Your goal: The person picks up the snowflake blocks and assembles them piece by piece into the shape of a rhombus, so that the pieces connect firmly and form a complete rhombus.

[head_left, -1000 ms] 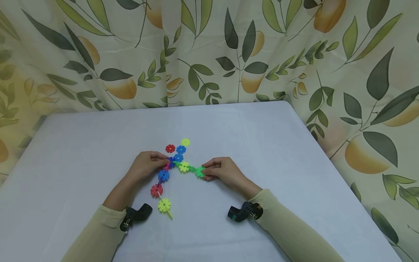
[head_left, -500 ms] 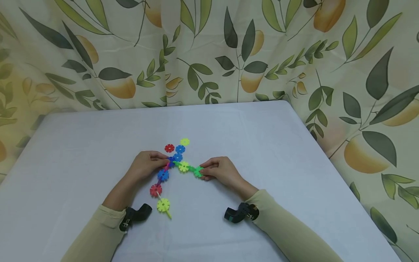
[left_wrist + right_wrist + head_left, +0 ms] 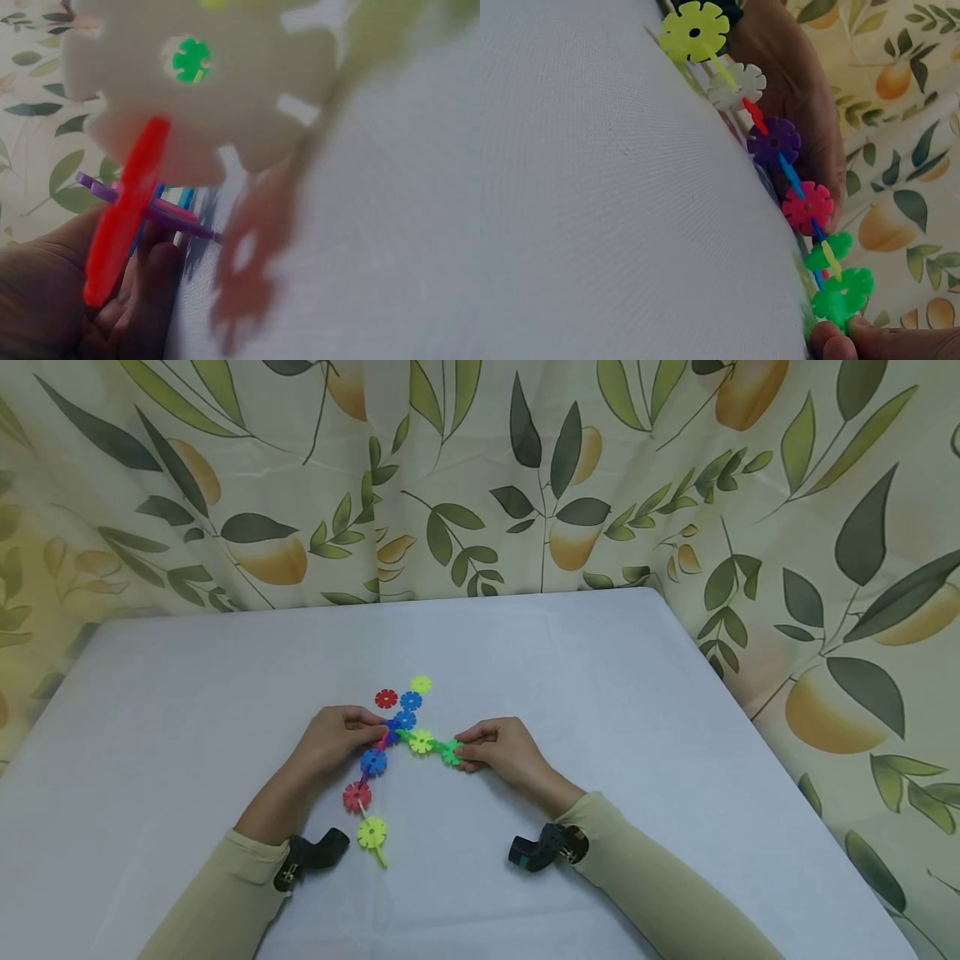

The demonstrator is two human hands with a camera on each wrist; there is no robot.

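The blurred white disc (image 3: 232, 97) is cut off by the left wrist view's top edge.

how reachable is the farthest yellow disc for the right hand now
Probably yes, once freed: the right hand pinches a green disc, but nothing visible blocks its way to the farthest yellow disc.

the chain of notched, multicoloured discs (image 3: 373, 763) is bent.

Your pale olive fabric left sleeve (image 3: 217, 893) and matching right sleeve (image 3: 652, 872) are long, plain, unmarked where visible. You're wearing a curved black left wrist camera (image 3: 318, 850) and similar curved black right wrist camera (image 3: 536, 852); small details unreadable.
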